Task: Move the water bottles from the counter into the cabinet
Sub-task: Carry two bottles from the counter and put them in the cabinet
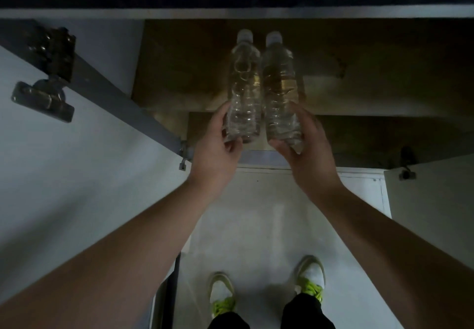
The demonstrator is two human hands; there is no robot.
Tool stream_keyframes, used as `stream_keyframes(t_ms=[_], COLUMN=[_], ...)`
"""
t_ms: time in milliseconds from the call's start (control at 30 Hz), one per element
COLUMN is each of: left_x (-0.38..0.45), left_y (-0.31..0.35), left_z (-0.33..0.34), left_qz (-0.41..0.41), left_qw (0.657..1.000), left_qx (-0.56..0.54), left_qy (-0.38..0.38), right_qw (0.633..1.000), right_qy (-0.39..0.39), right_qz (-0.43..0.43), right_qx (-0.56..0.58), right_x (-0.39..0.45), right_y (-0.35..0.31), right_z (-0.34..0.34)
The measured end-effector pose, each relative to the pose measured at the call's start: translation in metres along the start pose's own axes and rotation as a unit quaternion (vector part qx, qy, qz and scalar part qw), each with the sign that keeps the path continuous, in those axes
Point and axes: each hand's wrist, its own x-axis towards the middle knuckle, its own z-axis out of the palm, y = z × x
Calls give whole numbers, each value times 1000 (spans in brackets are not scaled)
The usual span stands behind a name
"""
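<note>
Gripping bottle bases: left hand [218, 146] holding left bottle [242, 90], right hand [302, 146] holding right bottle [279, 90]; dim cabinet [179, 72] interior is obscuring detail.

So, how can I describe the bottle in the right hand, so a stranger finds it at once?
Look into the open cabinet under the counter, where two clear water bottles with white caps stand side by side. The right hand grips the right bottle at its base. Unlike the left bottle, it shows a yellowish band at mid-height.
</note>
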Motion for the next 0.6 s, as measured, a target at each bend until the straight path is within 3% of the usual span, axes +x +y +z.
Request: stream_keyframes(t_ms=[167, 333, 433, 600], left_x=[7, 26, 43, 69], left_y=[0, 9, 6, 3], left_z=[-2, -7, -7, -10], left_qz=[87, 214, 271, 275], left_qw=[972, 914, 878, 845], left_qx=[194, 328, 379, 442], left_qy=[101, 107, 108, 123], right_qw=[982, 966, 955, 951], right_qy=[113, 140, 126, 27], right_qz=[-64, -110, -117, -100], right_qx=[-139, -186, -241, -291], right_x=[5, 27, 36, 43], right_y=[-10, -13, -14, -15], right_z=[8, 20, 29, 35])
